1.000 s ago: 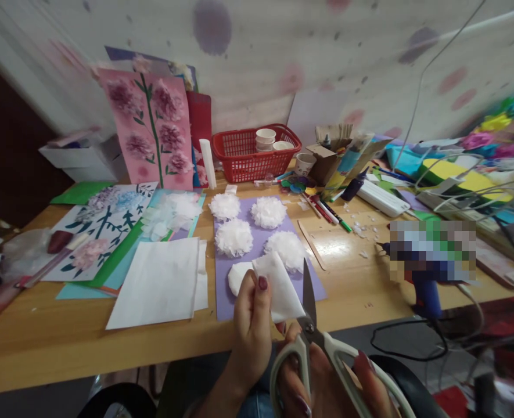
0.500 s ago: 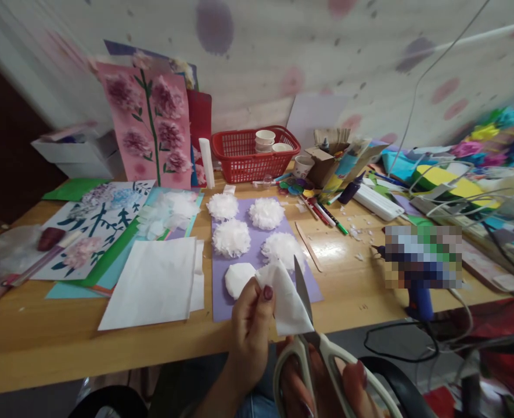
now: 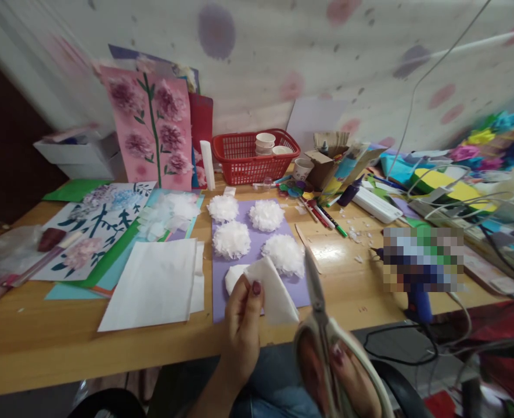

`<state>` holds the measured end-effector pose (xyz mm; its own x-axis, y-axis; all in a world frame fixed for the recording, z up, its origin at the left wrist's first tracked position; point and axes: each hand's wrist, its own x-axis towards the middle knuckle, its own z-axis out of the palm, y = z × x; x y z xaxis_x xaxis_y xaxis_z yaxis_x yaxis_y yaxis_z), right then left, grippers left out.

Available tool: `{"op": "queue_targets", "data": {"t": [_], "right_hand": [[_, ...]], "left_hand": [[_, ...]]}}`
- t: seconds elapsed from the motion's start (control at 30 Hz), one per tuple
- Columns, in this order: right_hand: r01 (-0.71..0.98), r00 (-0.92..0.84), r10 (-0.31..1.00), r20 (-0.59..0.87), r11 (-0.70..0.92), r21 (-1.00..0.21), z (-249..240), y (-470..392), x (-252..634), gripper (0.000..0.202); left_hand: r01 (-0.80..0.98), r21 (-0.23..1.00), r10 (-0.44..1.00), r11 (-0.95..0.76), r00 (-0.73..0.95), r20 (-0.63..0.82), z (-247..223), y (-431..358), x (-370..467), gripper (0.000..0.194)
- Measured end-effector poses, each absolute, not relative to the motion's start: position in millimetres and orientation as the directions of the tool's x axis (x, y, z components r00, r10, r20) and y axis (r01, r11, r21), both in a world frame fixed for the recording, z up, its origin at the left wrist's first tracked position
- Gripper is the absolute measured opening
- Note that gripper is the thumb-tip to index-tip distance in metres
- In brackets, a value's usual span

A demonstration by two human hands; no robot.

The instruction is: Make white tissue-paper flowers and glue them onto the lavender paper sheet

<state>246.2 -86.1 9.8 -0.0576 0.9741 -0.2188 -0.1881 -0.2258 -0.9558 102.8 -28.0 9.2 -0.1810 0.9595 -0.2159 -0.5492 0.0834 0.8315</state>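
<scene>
My left hand (image 3: 244, 313) pinches a folded piece of white tissue paper (image 3: 275, 293) between thumb and fingers, above the table's front edge. My right hand (image 3: 348, 371) is wrapped round the white handles of a pair of scissors (image 3: 320, 307). The blades point up and look closed, apart from the paper on its right. Behind my left hand lies a purple sheet (image 3: 257, 229) bearing several fluffy white paper flowers (image 3: 231, 240). A flat white paper piece (image 3: 234, 276) on that sheet is partly hidden by the hand and the held paper.
White tissue sheets (image 3: 152, 284) lie on the left over coloured papers. A red basket (image 3: 254, 162) with paper cups stands at the back. Markers (image 3: 326, 216) and scraps lie right of centre; a blue glue gun (image 3: 420, 302), partly blurred, is at the right edge.
The scissors have shut and moved right, away from the paper. My left hand has shifted slightly left with the folded paper.
</scene>
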Motion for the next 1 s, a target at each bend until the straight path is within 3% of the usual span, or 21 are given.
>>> {"op": "queue_targets", "data": {"t": [0.1, 0.17, 0.23, 0.33, 0.5, 0.57, 0.6, 0.67, 0.73, 0.83, 1.0], "right_hand": [[0.24, 0.282, 0.957, -0.073, -0.144, -0.96, 20, -69, 280, 0.04], [0.554, 0.451, 0.89, 0.069, -0.218, -0.803, 22, -57, 301, 0.041], [0.741, 0.494, 0.848, 0.191, -0.297, -0.602, 21, -48, 317, 0.047], [0.852, 0.448, 0.854, 0.266, -0.317, -0.416, 16, -41, 330, 0.05], [0.931, 0.323, 0.89, 0.323, -0.238, -0.275, 19, -38, 328, 0.047], [0.91, 0.329, 0.886, 0.327, -0.204, -0.361, 26, -39, 320, 0.045], [0.861, 0.351, 0.886, 0.303, -0.179, -0.475, 30, -40, 314, 0.044], [0.64, 0.365, 0.912, 0.187, -0.1, -0.762, 39, -43, 297, 0.042], [0.325, 0.259, 0.964, 0.055, -0.034, -0.945, 46, -46, 277, 0.041], [0.011, 0.054, 0.997, -0.054, -0.054, -0.998, 50, -49, 251, 0.032], [-0.189, -0.011, 0.994, -0.108, -0.108, -0.976, 36, -51, 235, 0.014]], "left_hand": [[-0.586, 0.805, 0.967, 0.091, -0.142, -0.213, 6, -24, 97, 0.047], [-0.607, 0.787, 0.973, 0.107, -0.099, -0.209, 4, -23, 94, 0.048], [-0.624, 0.772, 0.974, 0.125, -0.073, -0.217, 2, -23, 91, 0.047], [-0.628, 0.765, 0.972, 0.143, -0.056, -0.228, 0, -23, 88, 0.045], [-0.509, 0.857, 0.974, 0.085, -0.139, -0.179, 7, -26, 89, 0.041], [-0.425, 0.902, 0.974, 0.075, -0.162, -0.157, 12, -29, 90, 0.039], [-0.373, 0.925, 0.978, 0.071, -0.158, -0.139, 14, -31, 91, 0.038], [-0.257, 0.965, 0.99, 0.046, -0.12, -0.079, 19, -34, 91, 0.038], [-0.145, 0.989, 0.999, 0.001, -0.053, -0.008, 24, -36, 91, 0.038], [0.003, 0.999, 0.998, -0.047, 0.044, 0.047, 27, -39, 88, 0.034], [0.126, 0.991, 0.991, -0.05, 0.133, 0.034, 26, -42, 84, 0.028]]}}
